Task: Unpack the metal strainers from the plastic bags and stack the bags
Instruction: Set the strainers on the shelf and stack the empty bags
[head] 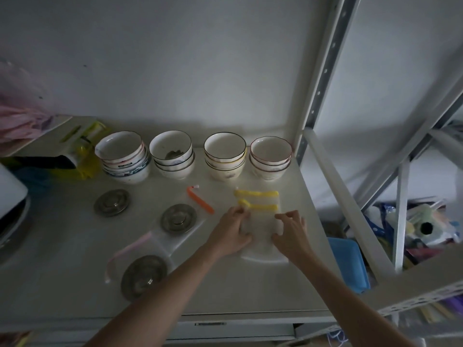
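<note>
Clear plastic bags with yellow zip strips (260,226) lie stacked on the right of the shelf, two yellow strips (256,194) showing at their far end. My left hand (231,234) rests on the stack's left edge, fingers pinching near the nearer yellow strip. My right hand (292,234) presses on the right edge, fingers curled. A bare metal strainer (112,202) lies at the left. A second strainer (178,218) sits on a clear bag with an orange strip (200,200). A third strainer (144,276) lies in or on a bag with a pink strip (125,251).
Four stacks of bowls (195,156) line the back of the white shelf (62,284). Yellow packaging (85,156) and a pink bag (17,121) sit at the far left. Metal rack posts (323,78) rise at right, with a blue bin (348,264) below.
</note>
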